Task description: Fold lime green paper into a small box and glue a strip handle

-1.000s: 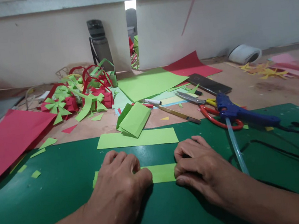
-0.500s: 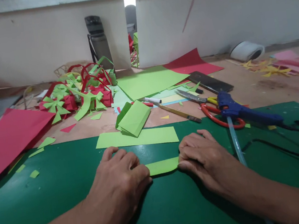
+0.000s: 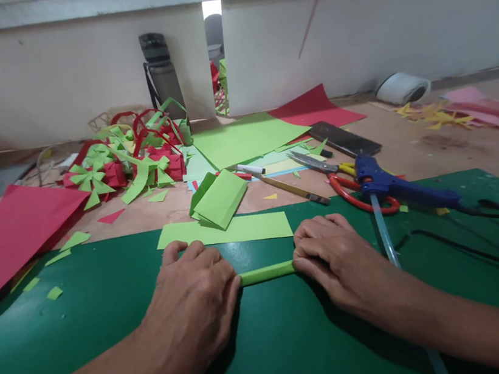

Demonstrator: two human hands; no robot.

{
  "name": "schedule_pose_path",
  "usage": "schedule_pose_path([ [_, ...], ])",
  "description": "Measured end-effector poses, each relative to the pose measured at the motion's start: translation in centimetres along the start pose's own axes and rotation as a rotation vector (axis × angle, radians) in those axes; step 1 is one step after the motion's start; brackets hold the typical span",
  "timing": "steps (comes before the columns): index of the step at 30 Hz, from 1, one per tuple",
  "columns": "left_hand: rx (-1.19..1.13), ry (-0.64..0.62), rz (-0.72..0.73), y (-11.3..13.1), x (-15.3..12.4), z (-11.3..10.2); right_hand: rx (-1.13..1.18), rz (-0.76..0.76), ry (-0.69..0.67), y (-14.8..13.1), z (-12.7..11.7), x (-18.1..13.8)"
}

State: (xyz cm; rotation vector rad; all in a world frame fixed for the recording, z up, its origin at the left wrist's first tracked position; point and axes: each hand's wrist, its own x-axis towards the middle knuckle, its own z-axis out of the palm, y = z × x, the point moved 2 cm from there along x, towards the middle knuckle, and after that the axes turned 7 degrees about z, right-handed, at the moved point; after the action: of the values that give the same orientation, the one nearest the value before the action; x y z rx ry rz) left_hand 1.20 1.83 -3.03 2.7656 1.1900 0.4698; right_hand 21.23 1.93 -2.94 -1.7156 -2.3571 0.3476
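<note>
Between my hands a narrow, folded green paper strip (image 3: 267, 273) is stretched level just above or on the green cutting mat (image 3: 279, 342). My left hand (image 3: 199, 292) pinches its left end, thumb toward me. The right end is gripped by my right hand (image 3: 332, 256), its fingers curled over the paper. The strip's two ends are hidden under the fingers. Just beyond lies a flat green paper rectangle (image 3: 259, 226), partly covered by a folded green paper piece (image 3: 221, 200).
At right a blue glue gun (image 3: 408, 184) with its glue stick rests against red-handled scissors (image 3: 339, 184). A pencil (image 3: 293, 188), a phone (image 3: 346, 137) and a green sheet (image 3: 248, 144) lie behind. Paper baskets (image 3: 135, 156) and a dark bottle (image 3: 164, 78) stand back left; a red sheet (image 3: 25, 232) lies left.
The green strip between my hands has become narrower, folded or turned over lengthwise. Both hands still hold its ends. The view has tilted up slightly.
</note>
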Motion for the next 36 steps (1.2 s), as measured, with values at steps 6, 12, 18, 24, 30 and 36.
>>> schedule_pose_path([
  [6, 0.048, -0.022, -0.02, -0.42, 0.16, 0.46, -0.055, -0.006, 0.027, 0.07, 0.03, 0.31],
  [12, 0.132, -0.116, -0.019, -0.14, 0.57, 0.38, -0.1, -0.023, 0.023, 0.01, 0.07, 0.19],
  [18, 0.217, -0.175, 0.011, 0.13, 0.86, 0.24, -0.135, -0.009, -0.016, -0.19, -0.22, 0.25],
  [24, 0.215, -0.126, 0.026, -0.03, 0.8, 0.58, -0.1, 0.025, -0.061, 0.1, -0.37, 0.49],
  [30, 0.221, -0.126, 0.044, 0.07, 0.73, 0.47, -0.121, 0.01, -0.105, 0.21, -0.5, 0.54],
  [36, 0.236, -0.121, 0.046, 0.08, 0.68, 0.51, -0.193, -0.034, -0.09, 0.1, -0.6, 0.53],
])
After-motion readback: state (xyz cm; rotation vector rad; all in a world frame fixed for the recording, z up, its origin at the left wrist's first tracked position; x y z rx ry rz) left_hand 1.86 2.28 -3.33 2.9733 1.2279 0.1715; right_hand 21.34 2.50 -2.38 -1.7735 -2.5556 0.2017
